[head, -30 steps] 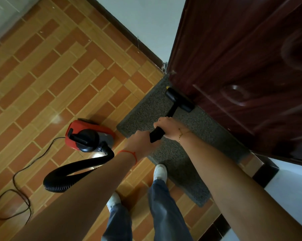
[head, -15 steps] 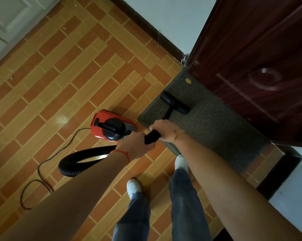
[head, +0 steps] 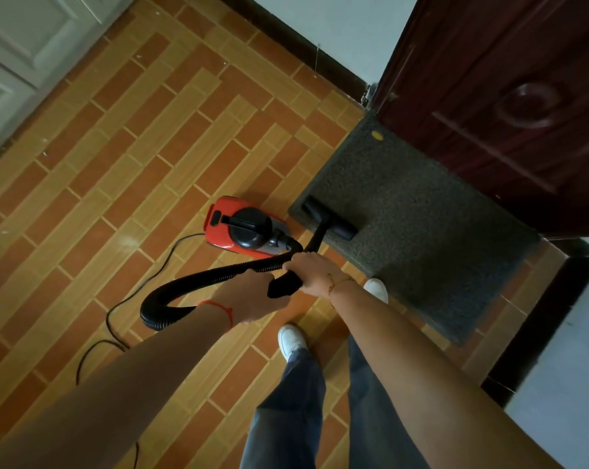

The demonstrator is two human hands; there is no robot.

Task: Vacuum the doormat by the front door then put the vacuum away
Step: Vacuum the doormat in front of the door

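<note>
White panelled door (head: pixel 19 59) occupies the upper left corner. Floor (head: pixel 144 137) is tiled in orange and tan brick-pattern strips. A black power cord (head: pixel 124 319) runs in loops across the tiles at lower left and leads toward the vacuum body.

Corrugated black hose (head: pixel 191 286) curves from a low bend near the left forearm up to the red canister vacuum (head: pixel 245 228), which sits on the tiles just beside the near-left corner of the doormat (head: pixel 421 231). Canister carries a black domed top and handle.

Left hand (head: pixel 252 299), red string at the wrist, has its fingers curled around the hose where it meets the black wand handle (head: pixel 284 286). Right hand (head: pixel 315 274), thin bracelet at the wrist, has its fingers clamped over the upper part of the same handle. The two hands lie close together.

Black wand (head: pixel 317 238) slopes from the handle to the floor nozzle (head: pixel 330 218), which rests flat on the doormat near its left edge. Doormat is dark grey, lying against the foot of the dark red-brown front door (head: pixel 506 106). A small yellow speck (head: pixel 377 135) lies on the mat's far corner.

Two white shoes (head: pixel 291 340) and blue trouser legs appear below; the right shoe sits at the mat's near edge.
</note>
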